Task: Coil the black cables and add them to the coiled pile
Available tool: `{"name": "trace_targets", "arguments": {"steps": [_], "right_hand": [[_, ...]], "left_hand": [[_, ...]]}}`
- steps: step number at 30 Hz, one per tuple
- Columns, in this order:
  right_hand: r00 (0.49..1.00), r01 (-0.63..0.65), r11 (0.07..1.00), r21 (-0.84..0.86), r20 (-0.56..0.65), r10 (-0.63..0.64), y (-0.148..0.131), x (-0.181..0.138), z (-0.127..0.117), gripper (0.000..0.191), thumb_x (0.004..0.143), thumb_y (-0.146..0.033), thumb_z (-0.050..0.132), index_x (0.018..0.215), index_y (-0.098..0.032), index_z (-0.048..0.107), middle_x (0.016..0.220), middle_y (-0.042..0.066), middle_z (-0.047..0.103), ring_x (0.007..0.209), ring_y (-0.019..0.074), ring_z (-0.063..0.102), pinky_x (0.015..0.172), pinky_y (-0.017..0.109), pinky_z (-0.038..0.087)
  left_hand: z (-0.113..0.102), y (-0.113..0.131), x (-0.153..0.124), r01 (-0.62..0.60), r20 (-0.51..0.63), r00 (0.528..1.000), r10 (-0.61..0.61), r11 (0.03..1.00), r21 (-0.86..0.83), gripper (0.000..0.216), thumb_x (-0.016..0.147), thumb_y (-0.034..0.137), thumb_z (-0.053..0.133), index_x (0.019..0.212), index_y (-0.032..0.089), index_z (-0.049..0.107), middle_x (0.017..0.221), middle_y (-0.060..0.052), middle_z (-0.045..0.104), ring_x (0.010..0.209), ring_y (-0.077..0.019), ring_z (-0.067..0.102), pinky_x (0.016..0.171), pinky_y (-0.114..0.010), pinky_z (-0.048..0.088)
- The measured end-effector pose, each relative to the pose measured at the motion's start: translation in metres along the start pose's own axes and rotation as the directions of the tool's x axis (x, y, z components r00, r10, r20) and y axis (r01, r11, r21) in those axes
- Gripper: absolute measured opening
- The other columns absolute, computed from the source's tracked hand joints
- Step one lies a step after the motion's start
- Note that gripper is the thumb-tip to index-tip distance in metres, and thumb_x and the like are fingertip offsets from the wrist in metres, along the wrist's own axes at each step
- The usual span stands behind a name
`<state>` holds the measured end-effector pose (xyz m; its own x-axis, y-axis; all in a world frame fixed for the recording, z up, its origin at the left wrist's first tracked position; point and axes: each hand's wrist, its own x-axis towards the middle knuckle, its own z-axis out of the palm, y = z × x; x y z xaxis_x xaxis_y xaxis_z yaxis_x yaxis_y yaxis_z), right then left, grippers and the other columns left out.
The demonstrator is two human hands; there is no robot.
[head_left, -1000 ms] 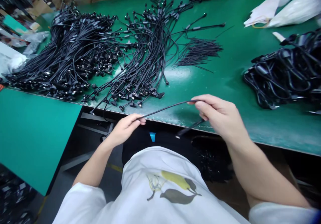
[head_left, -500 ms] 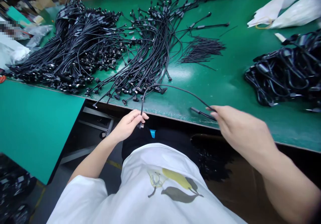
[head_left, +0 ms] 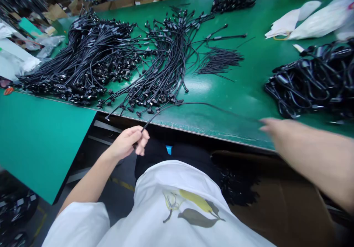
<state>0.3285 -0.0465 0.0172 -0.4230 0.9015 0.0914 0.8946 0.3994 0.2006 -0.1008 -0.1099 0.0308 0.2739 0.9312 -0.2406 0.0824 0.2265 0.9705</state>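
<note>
A thin black cable arcs over the table's front edge between my two hands. My left hand is closed around one end of it, just in front of the edge, and hides the connector there. Over the table to the right, my right hand pinches the cable farther along, smeared by motion; the end beyond those fingers cannot be made out. Behind the cable lies a loose heap of black cables with small connectors. To the right of that heap is a pile of short black ties.
A large cable heap covers the left of the green table. Coiled black cables lie at the right, with white bags behind. A lower green board adjoins at left. An open cardboard box stands below.
My right hand has moved right, drawing the cable out straighter and longer. My left hand has shifted slightly left and down, still gripping its end. The view has tilted up a little.
</note>
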Motion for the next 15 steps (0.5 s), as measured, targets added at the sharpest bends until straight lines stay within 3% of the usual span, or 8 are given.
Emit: {"name": "trace_targets", "arguments": {"steps": [1,3,5,6,8,10,13,15], "right_hand": [[0.994,0.102,0.993,0.051,0.043,-0.104,-0.023,-0.002,-0.005,0.027,0.095,-0.018,0.04,0.108,-0.013,0.064,0.095,0.015,0.071,0.072,0.0225,0.068,0.055,0.03,0.041],[0.922,0.344,0.908,0.238,0.095,-0.374,-0.065,-0.003,-0.018,0.019,0.093,-0.017,0.046,0.091,-0.016,0.065,0.081,0.007,0.07,0.061,0.0175,0.066,0.052,0.026,0.039],[0.85,0.484,0.791,0.373,0.015,-0.527,-0.096,0.001,-0.034,0.019,0.095,-0.021,0.047,0.083,-0.017,0.062,0.071,0.003,0.066,0.055,0.0144,0.061,0.049,0.025,0.033],[0.843,0.511,0.765,0.393,-0.052,-0.536,-0.105,0.005,-0.042,0.022,0.096,-0.023,0.045,0.081,-0.017,0.061,0.069,0.002,0.064,0.053,0.0134,0.059,0.048,0.025,0.029],[0.858,0.509,0.77,0.385,-0.16,-0.487,-0.111,0.019,-0.055,0.029,0.099,-0.029,0.042,0.079,-0.017,0.059,0.069,0.003,0.063,0.054,0.0126,0.057,0.048,0.026,0.025],[0.885,0.464,0.792,0.397,-0.179,-0.429,-0.102,0.036,-0.061,0.033,0.099,-0.037,0.043,0.079,-0.017,0.059,0.071,0.003,0.064,0.057,0.0128,0.058,0.05,0.025,0.027],[0.91,0.395,0.756,0.522,-0.107,-0.401,-0.075,0.058,-0.055,0.034,0.098,-0.043,0.042,0.089,-0.019,0.064,0.082,0.003,0.069,0.071,0.0149,0.063,0.06,0.024,0.039],[0.927,0.338,0.707,0.621,-0.091,-0.364,-0.058,0.065,-0.042,0.033,0.099,-0.042,0.04,0.104,-0.021,0.066,0.097,0.003,0.071,0.085,0.0169,0.066,0.072,0.026,0.046]], "left_hand": [[0.011,0.0,0.004,-0.038,0.011,0.999,0.038,0.998,-0.045,0.031,0.093,0.046,0.049,0.095,0.017,0.06,0.07,0.0,0.063,0.044,-0.0093,0.054,0.051,-0.026,0.05],[0.036,0.001,0.014,-0.152,0.025,0.988,0.15,0.987,0.048,0.027,0.093,0.038,0.052,0.11,0.018,0.062,0.1,-0.009,0.071,0.076,-0.0164,0.07,0.075,-0.032,0.056],[0.061,0.001,0.024,-0.296,0.07,0.955,0.288,0.93,0.216,0.028,0.093,0.034,0.054,0.114,0.019,0.064,0.119,-0.011,0.068,0.109,-0.0219,0.065,0.099,-0.038,0.048],[0.071,0.001,0.027,-0.347,0.111,0.938,0.329,0.896,0.279,0.027,0.092,0.034,0.055,0.112,0.02,0.066,0.118,-0.011,0.068,0.114,-0.0228,0.062,0.104,-0.039,0.044],[0.085,0.0,0.031,-0.346,0.198,0.935,0.293,0.878,0.331,0.024,0.091,0.035,0.055,0.102,0.02,0.069,0.099,-0.008,0.071,0.099,-0.0218,0.065,0.095,-0.037,0.048],[0.087,-0.001,0.03,-0.196,0.235,0.963,0.131,0.939,0.281,0.024,0.092,0.037,0.055,0.094,0.019,0.07,0.073,-0.003,0.066,0.067,-0.0154,0.062,0.072,-0.029,0.051],[0.067,0.003,0.024,0.071,0.27,0.962,-0.037,0.991,-0.116,0.033,0.089,0.045,0.058,0.081,0.015,0.068,0.045,0.007,0.038,0.037,-0.0058,0.034,0.045,-0.021,0.041],[0.045,0.009,0.018,0.102,0.204,0.979,-0.01,0.891,-0.442,0.034,0.086,0.047,0.062,0.075,0.015,0.065,0.041,0.012,0.018,0.031,-0.0027,0.015,0.036,-0.016,0.032]]}}
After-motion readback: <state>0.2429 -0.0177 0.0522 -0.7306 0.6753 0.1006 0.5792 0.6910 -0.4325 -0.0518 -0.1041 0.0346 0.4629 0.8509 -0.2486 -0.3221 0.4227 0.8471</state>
